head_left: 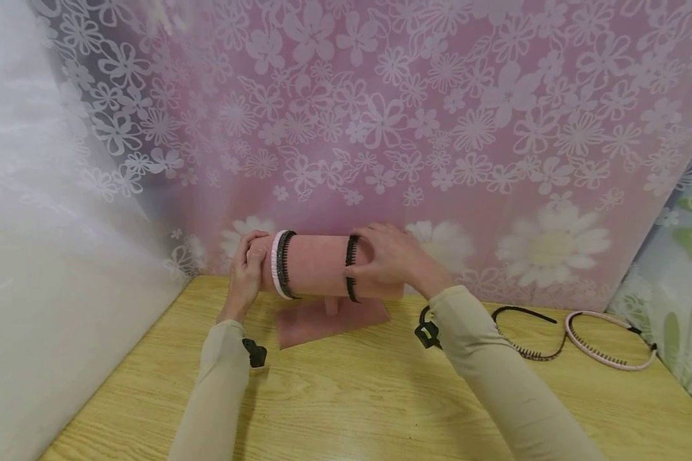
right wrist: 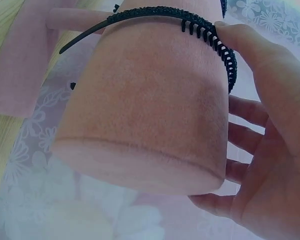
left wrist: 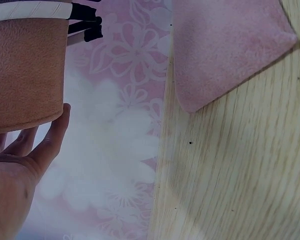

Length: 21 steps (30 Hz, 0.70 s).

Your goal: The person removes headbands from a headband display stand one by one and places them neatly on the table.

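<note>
A pink padded roll (head_left: 320, 262) lies crosswise on a stand with a flat base (head_left: 329, 323). Around its left part sit a white headband (head_left: 276, 266) and a dark toothed one (head_left: 284, 264), side by side. My left hand (head_left: 247, 272) grips the roll's left end, fingers curled round its edge. A black headband (head_left: 352, 267) goes round the right part of the roll. My right hand (head_left: 387, 257) has its thumb against this band, as the right wrist view also shows at the band's toothed part (right wrist: 222, 47), with the other fingers behind the roll.
On the wood-grain table (head_left: 346, 397), a dark headband (head_left: 533, 353) and a pink one (head_left: 600, 360) lie at the right. Part of another black item (head_left: 423, 314) shows beside my right wrist. A flowered curtain (head_left: 380, 128) hangs behind the roll.
</note>
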Each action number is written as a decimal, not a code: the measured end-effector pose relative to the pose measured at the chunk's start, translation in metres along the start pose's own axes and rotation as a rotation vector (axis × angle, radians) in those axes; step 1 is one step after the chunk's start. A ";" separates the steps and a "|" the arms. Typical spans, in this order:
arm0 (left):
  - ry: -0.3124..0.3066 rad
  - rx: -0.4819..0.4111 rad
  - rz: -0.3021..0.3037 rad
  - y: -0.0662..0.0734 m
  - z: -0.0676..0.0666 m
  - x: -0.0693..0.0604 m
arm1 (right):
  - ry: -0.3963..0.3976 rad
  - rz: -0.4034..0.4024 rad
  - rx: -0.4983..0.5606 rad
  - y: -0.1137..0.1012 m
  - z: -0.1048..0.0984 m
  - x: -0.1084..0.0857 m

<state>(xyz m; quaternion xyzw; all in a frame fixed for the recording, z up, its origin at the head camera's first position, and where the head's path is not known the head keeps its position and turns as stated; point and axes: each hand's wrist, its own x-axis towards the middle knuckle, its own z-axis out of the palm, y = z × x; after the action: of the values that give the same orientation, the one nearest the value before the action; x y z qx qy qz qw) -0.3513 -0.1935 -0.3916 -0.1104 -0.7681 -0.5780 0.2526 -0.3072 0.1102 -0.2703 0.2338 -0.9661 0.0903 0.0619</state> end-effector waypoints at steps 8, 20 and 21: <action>0.003 0.004 0.009 0.000 0.000 -0.001 | 0.003 -0.010 0.040 0.008 -0.002 -0.007; -0.033 -0.018 -0.011 0.037 -0.003 -0.011 | 0.024 -0.014 0.082 0.019 -0.003 -0.016; -0.033 -0.023 -0.011 0.037 -0.003 -0.011 | 0.025 -0.012 0.078 0.019 -0.003 -0.017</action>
<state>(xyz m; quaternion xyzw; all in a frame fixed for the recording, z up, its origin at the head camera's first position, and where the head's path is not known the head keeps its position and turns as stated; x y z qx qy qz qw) -0.3242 -0.1840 -0.3660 -0.1186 -0.7661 -0.5863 0.2353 -0.3011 0.1352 -0.2728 0.2409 -0.9595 0.1306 0.0656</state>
